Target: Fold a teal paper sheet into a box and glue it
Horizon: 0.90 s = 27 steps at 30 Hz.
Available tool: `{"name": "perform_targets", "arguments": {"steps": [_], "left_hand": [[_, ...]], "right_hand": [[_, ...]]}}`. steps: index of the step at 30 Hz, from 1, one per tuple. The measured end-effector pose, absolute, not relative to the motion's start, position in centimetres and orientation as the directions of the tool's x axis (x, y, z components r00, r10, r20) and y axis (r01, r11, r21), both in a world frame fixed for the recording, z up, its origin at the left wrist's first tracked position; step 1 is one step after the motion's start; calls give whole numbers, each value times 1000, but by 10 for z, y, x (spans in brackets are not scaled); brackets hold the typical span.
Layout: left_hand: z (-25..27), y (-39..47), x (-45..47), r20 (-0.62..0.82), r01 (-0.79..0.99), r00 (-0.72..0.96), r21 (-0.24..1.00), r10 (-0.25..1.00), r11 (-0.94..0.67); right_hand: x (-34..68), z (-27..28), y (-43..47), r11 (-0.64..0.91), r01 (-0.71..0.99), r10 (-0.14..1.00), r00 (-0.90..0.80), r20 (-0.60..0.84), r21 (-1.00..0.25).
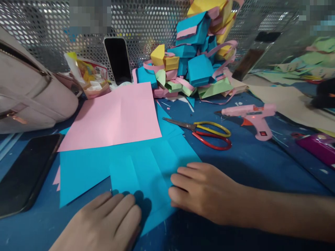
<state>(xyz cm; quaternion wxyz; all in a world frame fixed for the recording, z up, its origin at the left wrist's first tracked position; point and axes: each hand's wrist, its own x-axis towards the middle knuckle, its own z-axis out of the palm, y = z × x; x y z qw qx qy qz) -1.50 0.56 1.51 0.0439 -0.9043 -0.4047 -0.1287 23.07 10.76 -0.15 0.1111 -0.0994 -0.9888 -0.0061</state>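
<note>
A creased sheet of light blue paper [140, 177] lies on the table between my hands, with several fold lines across it. At its lower left edge, my left hand [104, 221] is closed, knuckles up and fingertips out of sight. My right hand [200, 190] is closed on the sheet's right edge, its fingers curled and its thumb hidden. Another blue sheet [81, 170] lies to the left, partly under a pink sheet [115, 118]. Beyond my right hand are scissors [197, 129] with one yellow and one red handle.
A pink glue gun [251, 113] lies at the right, its cord trailing. Folded paper boxes [200, 69] pile up at the back against a perforated metal panel [146, 24]. One phone [28, 170] lies at left; another phone [118, 61] leans behind, near a pale bag [34, 87].
</note>
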Motion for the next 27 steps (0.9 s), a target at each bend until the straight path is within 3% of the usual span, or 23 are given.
{"name": "perform_targets", "arguments": {"steps": [5,14,19,27], "left_hand": [[11,0,-12,272,724,684,-146,676,-674],[14,-8,-11,178,705,707,-105,684,-701],[34,-6,-2,48,640,763,-192,644,-744],[48,-30,9,-13,648,733,-291,680,-704]], "right_hand": [[230,-1,107,982,190,186,-957,223,-6],[230,-2,105,975,219,203,-951,232,46],[231,-2,104,972,222,197,-948,251,75],[232,-4,101,961,233,175,-928,329,147]]}}
